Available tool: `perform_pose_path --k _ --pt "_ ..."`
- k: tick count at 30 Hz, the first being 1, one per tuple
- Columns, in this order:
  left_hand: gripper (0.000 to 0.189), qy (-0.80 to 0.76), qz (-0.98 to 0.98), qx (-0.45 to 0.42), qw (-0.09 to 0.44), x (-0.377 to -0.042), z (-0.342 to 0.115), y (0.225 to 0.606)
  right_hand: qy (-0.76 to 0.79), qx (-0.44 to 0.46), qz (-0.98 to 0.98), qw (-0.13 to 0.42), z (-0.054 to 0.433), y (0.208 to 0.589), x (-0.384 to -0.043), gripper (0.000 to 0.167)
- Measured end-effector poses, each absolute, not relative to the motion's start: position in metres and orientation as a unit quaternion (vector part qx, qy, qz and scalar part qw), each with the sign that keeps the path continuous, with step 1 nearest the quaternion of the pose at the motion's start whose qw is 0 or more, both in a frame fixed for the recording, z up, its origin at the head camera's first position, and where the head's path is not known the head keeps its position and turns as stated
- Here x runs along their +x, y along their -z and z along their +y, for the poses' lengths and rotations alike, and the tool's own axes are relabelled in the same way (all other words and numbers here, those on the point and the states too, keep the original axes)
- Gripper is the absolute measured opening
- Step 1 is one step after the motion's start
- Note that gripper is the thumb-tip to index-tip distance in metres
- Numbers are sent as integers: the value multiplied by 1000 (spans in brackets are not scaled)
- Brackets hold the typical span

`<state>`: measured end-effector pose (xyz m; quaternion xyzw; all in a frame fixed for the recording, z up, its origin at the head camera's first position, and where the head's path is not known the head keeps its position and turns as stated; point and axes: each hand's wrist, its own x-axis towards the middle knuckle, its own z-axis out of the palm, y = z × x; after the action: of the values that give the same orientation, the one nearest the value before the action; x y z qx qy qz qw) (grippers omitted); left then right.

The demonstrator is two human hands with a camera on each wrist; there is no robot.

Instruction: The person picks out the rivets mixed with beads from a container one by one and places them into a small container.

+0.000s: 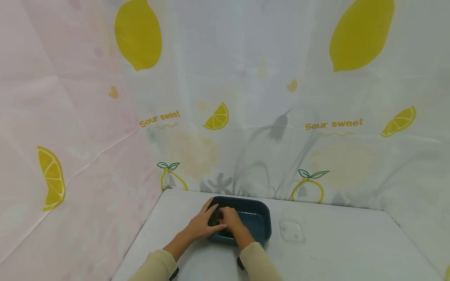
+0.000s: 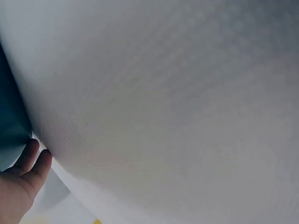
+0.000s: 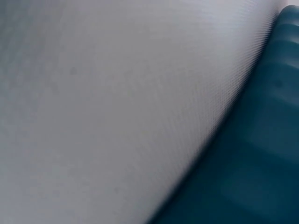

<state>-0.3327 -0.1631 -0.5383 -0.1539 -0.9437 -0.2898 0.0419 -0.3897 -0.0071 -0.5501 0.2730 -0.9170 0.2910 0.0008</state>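
Observation:
A dark blue rectangular tub point(image 1: 260, 222) with rounded corners stands near the table's back edge. Over its left end my left hand point(image 1: 202, 225) spreads its fingers, the thumb reaching toward the right hand. Two of its fingers point(image 2: 39, 168) look straight beside the tub's wall point(image 2: 10, 102) in the left wrist view. Inside the tub my right hand point(image 1: 230, 219) has curled fingers, close to the left hand. A small dark thing with light specks point(image 1: 212, 219) shows between the hands; its kind, and whether the right fingers grip it, is hidden. The right wrist view shows only the tub's ribbed side point(image 3: 261, 135) and white surface.
To the tub's right, a pale, see-through flat piece with rounded corners point(image 1: 291, 231) lies on the white table point(image 1: 344, 242). Behind and at the left hangs a cloth point(image 1: 246, 156) printed with lemons, close to the table's edges.

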Motion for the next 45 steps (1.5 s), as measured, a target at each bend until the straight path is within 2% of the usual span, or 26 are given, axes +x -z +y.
perform_pose_path --k 4,20,45 --pt "89 292 -943 -152 51 -335 -164 537 -309 272 -911 6 -7 547 -393 5" --pt "89 285 -946 -143 49 -335 -163 544 -334 236 -912 -29 -6 547 -388 8" --pt "86 290 -945 -143 57 -335 -160 543 -365 241 -899 -22 2 546 -389 7"
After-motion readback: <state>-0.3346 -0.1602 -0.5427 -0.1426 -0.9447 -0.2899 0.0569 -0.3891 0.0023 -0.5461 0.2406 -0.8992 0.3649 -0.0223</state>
